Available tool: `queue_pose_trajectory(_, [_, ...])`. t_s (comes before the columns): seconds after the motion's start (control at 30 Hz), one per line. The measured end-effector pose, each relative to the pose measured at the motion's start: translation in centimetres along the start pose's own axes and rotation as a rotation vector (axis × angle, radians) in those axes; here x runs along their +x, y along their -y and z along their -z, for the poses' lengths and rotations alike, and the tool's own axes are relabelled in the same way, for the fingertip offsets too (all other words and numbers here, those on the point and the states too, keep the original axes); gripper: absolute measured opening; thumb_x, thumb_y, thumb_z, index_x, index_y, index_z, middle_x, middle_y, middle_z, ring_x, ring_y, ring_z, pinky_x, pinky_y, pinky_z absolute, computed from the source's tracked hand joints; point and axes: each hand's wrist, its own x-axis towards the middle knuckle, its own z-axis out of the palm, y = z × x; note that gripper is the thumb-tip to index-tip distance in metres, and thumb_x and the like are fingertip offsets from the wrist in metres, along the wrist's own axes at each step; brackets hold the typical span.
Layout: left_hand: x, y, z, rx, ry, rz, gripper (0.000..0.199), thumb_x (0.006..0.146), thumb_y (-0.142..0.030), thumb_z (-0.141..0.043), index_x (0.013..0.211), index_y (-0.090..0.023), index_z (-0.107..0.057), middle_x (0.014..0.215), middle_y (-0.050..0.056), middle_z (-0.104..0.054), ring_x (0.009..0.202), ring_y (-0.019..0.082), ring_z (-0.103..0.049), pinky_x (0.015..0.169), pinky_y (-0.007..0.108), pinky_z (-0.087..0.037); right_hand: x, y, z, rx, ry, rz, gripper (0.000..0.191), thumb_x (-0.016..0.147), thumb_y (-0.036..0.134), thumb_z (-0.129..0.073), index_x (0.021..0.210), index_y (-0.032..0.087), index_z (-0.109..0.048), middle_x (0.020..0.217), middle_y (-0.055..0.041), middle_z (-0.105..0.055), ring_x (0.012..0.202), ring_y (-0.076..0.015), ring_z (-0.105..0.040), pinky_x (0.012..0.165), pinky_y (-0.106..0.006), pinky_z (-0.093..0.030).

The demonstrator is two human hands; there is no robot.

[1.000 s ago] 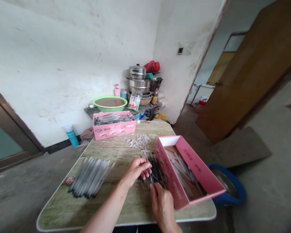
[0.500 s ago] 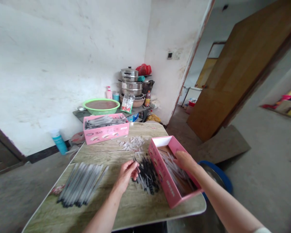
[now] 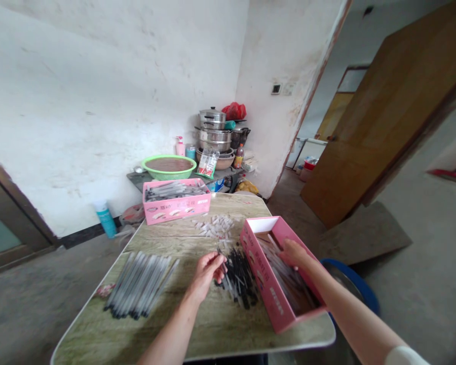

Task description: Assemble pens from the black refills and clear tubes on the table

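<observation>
My left hand [image 3: 209, 271] is closed in a pinch on a thin dark piece, beside a pile of black slender parts [image 3: 240, 276] on the table. My right hand [image 3: 294, 255] reaches into the right pink box [image 3: 268, 284], among loose translucent tubes [image 3: 279, 268]; its fingertips are partly hidden there. At the left of the table lies a row of grey translucent pens [image 3: 140, 284] with dark ends. Small whitish pieces [image 3: 216, 226] are scattered between the boxes. The far pink box [image 3: 178, 209] is full of similar pens.
Behind the table [image 3: 197, 324], a shelf bears a green basin [image 3: 169, 175] of brownish liquid, stacked steel pots [image 3: 215, 137] and bottles. A blue-rimmed tub [image 3: 365, 289] is on the floor at the right. A brown door [image 3: 368, 121] stands beyond.
The view has shifted, so everything appears farther right. My right hand is still in the box, its fingers slightly differently placed among the tubes. My left hand keeps its pinch.
</observation>
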Motion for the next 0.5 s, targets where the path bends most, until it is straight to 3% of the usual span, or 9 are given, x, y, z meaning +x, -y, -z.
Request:
queue_pose_trajectory(0.1, [-0.3,-0.4,-0.2,-0.001,0.101,0.037,0.033,0.079,-0.044,-0.063,0.082,-0.011,-0.064,0.059,0.002,-0.061,0.039,0.006,-0.048,0.035,0.016,-0.035,-1.9,1.9,2.3,0.158,-0.054,0.051,0.040,0.094,0.035,-0.042,0.078,0.008,-0.066,0.066,-0.0087,-0.068,0.055,-0.0142,-0.064,0.053,-0.023,-0.047])
queue_pose_trajectory(0.17, [-0.6,-0.7,-0.3,-0.001,0.176,0.068,0.033,0.079,-0.042,-0.063,0.080,-0.010,-0.065,0.057,0.002,-0.061,0.037,0.006,-0.047,0.034,0.016,-0.033,-3.9,4.2,3.0,0.318,-0.114,0.123,0.046,0.095,0.042,-0.033,0.081,0.011,-0.064,0.064,-0.0055,-0.068,0.048,-0.0117,-0.061,0.045,-0.020,-0.043])
queue_pose_trajectory(0.2, [-0.8,-0.8,-0.3,-0.002,0.208,0.083,0.032,0.079,-0.042,-0.063,0.080,-0.010,-0.066,0.057,0.003,-0.061,0.036,0.005,-0.047,0.034,0.016,-0.033,-5.0,5.7,2.9,0.599,-0.161,0.188,0.044,0.092,0.045,-0.038,0.078,0.011,-0.062,0.060,-0.0058,-0.067,0.045,-0.0122,-0.060,0.040,-0.020,-0.040])
queue_pose_trajectory(0.3, [-1.1,-1.1,-0.2,-0.019,0.279,0.119,0.032,0.079,-0.041,-0.064,0.078,-0.009,-0.067,0.056,0.003,-0.062,0.034,0.005,-0.046,0.033,0.016,-0.031,-7.3,10.2,1.2,1.182,-0.133,0.260,0.035,0.083,0.048,-0.055,0.071,0.015,-0.056,0.058,-0.0021,-0.064,0.039,-0.0115,-0.056,0.032,-0.019,-0.035])
queue_pose_trajectory(0.4, [-1.3,-1.2,0.1,-0.040,0.338,0.140,0.033,0.077,-0.040,-0.067,0.077,-0.007,-0.068,0.054,0.004,-0.062,0.033,0.006,-0.046,0.032,0.016,-0.031,-7.3,13.3,-1.4,1.305,-0.245,0.197,0.033,0.081,0.045,-0.060,0.068,0.016,-0.054,0.050,0.0013,-0.060,0.032,-0.0085,-0.048,0.028,-0.017,-0.030])
queue_pose_trajectory(0.5, [-1.4,-1.2,0.3,-0.039,0.377,0.165,0.033,0.075,-0.039,-0.068,0.077,-0.006,-0.069,0.053,0.005,-0.062,0.034,0.007,-0.048,0.032,0.016,-0.033,-6.0,14.3,-3.2,1.316,-0.380,0.127,0.033,0.082,0.045,-0.059,0.065,0.016,-0.054,0.046,0.0023,-0.058,0.030,-0.0076,-0.044,0.027,-0.017,-0.029])
